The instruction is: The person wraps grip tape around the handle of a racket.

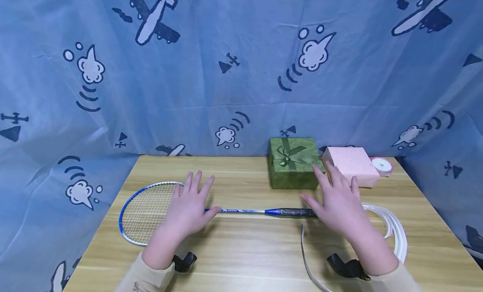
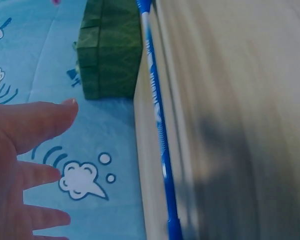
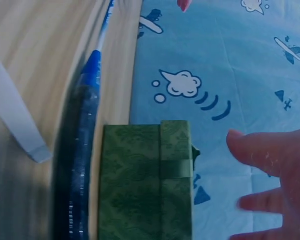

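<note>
A badminton racket [image 1: 241,211] lies across the wooden table, its blue-and-white strung head at the left and its black grip [image 3: 79,165] at the right. My left hand [image 1: 190,208], fingers spread and straight, hovers over the inner side of the racket head and hides part of it. Fingers likewise spread, my right hand [image 1: 341,204] is above the end of the grip. Neither hand holds anything. Behind the racket stands a green gift box [image 1: 294,162] with a ribbon bow. A coiled white strap [image 1: 396,229] lies partly under the right forearm, its loose end [image 3: 20,110] trailing forward.
A pink box [image 1: 351,164] stands right of the green one, with a roll of ribbon [image 1: 382,165] beside it. A blue curtain [image 1: 241,74] printed with planes hangs behind and at both sides of the table [image 1: 241,250]. Black wrist straps [image 1: 185,262] are on both forearms.
</note>
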Action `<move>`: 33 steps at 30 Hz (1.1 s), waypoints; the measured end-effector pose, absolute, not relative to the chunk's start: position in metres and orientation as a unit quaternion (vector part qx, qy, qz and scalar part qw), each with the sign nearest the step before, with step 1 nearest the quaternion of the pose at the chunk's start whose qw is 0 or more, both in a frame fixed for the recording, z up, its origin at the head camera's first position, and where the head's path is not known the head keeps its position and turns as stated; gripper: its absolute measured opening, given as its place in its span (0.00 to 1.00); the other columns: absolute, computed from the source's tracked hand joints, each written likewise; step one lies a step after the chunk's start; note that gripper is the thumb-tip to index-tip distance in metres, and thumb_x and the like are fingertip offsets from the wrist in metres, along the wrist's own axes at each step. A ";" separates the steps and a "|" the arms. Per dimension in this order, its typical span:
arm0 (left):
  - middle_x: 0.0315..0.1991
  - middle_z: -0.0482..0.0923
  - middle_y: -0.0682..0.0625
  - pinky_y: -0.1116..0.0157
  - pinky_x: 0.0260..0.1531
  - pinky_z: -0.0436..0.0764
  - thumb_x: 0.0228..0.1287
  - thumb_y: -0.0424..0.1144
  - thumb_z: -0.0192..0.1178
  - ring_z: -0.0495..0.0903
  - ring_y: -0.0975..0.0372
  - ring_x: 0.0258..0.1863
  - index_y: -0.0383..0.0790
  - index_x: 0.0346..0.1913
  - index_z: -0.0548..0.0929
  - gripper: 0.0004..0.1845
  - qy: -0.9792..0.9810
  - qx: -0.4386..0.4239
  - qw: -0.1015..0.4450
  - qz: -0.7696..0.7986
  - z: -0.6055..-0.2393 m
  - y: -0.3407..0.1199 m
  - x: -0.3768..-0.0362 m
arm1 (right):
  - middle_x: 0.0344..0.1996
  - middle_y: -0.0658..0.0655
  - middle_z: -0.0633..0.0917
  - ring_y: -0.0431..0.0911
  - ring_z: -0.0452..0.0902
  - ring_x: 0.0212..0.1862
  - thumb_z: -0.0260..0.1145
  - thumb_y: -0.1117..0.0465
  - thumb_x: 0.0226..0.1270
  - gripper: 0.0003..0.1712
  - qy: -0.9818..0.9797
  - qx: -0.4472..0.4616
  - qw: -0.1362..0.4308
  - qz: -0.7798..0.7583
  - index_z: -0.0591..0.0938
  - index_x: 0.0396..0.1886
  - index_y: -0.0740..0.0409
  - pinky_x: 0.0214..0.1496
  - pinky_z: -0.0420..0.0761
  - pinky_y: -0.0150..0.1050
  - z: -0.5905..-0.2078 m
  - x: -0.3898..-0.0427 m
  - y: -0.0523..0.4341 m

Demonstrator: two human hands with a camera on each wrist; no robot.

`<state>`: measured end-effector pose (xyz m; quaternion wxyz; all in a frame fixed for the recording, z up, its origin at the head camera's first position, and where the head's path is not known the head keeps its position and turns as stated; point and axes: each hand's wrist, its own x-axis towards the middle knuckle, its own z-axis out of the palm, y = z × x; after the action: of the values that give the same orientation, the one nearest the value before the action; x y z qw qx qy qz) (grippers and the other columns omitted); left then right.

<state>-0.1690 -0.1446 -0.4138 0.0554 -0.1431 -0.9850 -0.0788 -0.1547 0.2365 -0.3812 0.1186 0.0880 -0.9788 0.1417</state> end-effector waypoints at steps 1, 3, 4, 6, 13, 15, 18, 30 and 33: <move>0.82 0.52 0.35 0.30 0.72 0.56 0.67 0.67 0.62 0.48 0.38 0.81 0.51 0.82 0.59 0.47 -0.985 -0.146 0.052 -0.076 -0.416 -0.143 -0.169 | 0.75 0.76 0.61 0.75 0.58 0.73 0.69 0.39 0.69 0.46 -0.979 0.085 0.117 0.144 0.67 0.77 0.59 0.70 0.49 0.80 -0.383 -0.154 0.237; 0.80 0.55 0.35 0.30 0.71 0.57 0.67 0.66 0.63 0.51 0.38 0.81 0.49 0.81 0.62 0.46 -0.984 -0.153 0.045 -0.075 -0.419 -0.140 -0.170 | 0.66 0.76 0.70 0.74 0.68 0.64 0.71 0.42 0.68 0.40 -0.980 0.082 0.114 0.143 0.74 0.69 0.63 0.63 0.63 0.77 -0.386 -0.153 0.237; 0.80 0.57 0.35 0.30 0.71 0.58 0.67 0.66 0.63 0.53 0.38 0.80 0.49 0.80 0.63 0.45 -0.984 -0.155 0.041 -0.074 -0.421 -0.140 -0.171 | 0.61 0.75 0.73 0.72 0.72 0.58 0.72 0.44 0.67 0.37 -0.980 0.083 0.112 0.142 0.77 0.65 0.65 0.58 0.69 0.74 -0.389 -0.154 0.238; 0.78 0.61 0.35 0.31 0.70 0.61 0.67 0.65 0.63 0.58 0.38 0.78 0.48 0.78 0.66 0.44 -0.984 -0.159 0.029 -0.072 -0.425 -0.139 -0.171 | 0.54 0.72 0.77 0.67 0.77 0.50 0.74 0.46 0.66 0.33 -0.982 0.089 0.102 0.135 0.80 0.59 0.66 0.49 0.76 0.69 -0.394 -0.156 0.239; 0.68 0.75 0.40 0.39 0.61 0.76 0.68 0.56 0.67 0.73 0.43 0.69 0.47 0.71 0.75 0.33 -0.983 -0.171 -0.001 -0.072 -0.437 -0.135 -0.173 | 0.40 0.61 0.82 0.56 0.81 0.38 0.77 0.51 0.62 0.24 -0.981 0.142 0.076 0.109 0.85 0.52 0.60 0.39 0.82 0.59 -0.421 -0.168 0.246; 0.66 0.77 0.41 0.41 0.58 0.79 0.68 0.52 0.68 0.75 0.45 0.66 0.46 0.69 0.77 0.30 -0.982 -0.173 0.001 -0.071 -0.439 -0.134 -0.174 | 0.40 0.59 0.83 0.57 0.82 0.40 0.78 0.51 0.61 0.23 -0.980 0.157 0.065 0.107 0.86 0.51 0.59 0.40 0.82 0.59 -0.428 -0.170 0.249; 0.58 0.81 0.44 0.45 0.51 0.83 0.66 0.50 0.71 0.80 0.48 0.58 0.46 0.63 0.80 0.26 -0.983 -0.172 0.010 -0.070 -0.440 -0.134 -0.175 | 0.43 0.59 0.83 0.57 0.81 0.45 0.78 0.49 0.61 0.24 -0.977 0.183 0.041 0.105 0.86 0.52 0.57 0.46 0.82 0.59 -0.433 -0.173 0.251; 0.33 0.77 0.55 0.54 0.35 0.77 0.60 0.44 0.76 0.79 0.56 0.37 0.52 0.37 0.82 0.11 -0.980 -0.189 0.035 -0.054 -0.454 -0.133 -0.181 | 0.35 0.48 0.77 0.45 0.73 0.38 0.82 0.54 0.54 0.15 -0.969 0.222 0.018 0.104 0.86 0.39 0.48 0.42 0.78 0.47 -0.446 -0.176 0.254; 0.32 0.78 0.55 0.54 0.35 0.76 0.59 0.43 0.76 0.80 0.55 0.36 0.53 0.35 0.82 0.10 -0.979 -0.191 0.051 -0.047 -0.456 -0.133 -0.184 | 0.34 0.47 0.77 0.45 0.73 0.38 0.82 0.56 0.54 0.14 -0.970 0.219 0.026 0.100 0.85 0.38 0.47 0.41 0.77 0.47 -0.447 -0.178 0.253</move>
<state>-0.1845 -0.1332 -0.4561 0.0510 -0.1910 -0.9791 -0.0470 -0.1776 0.2534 -0.4469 0.0256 0.2191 -0.9702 0.1001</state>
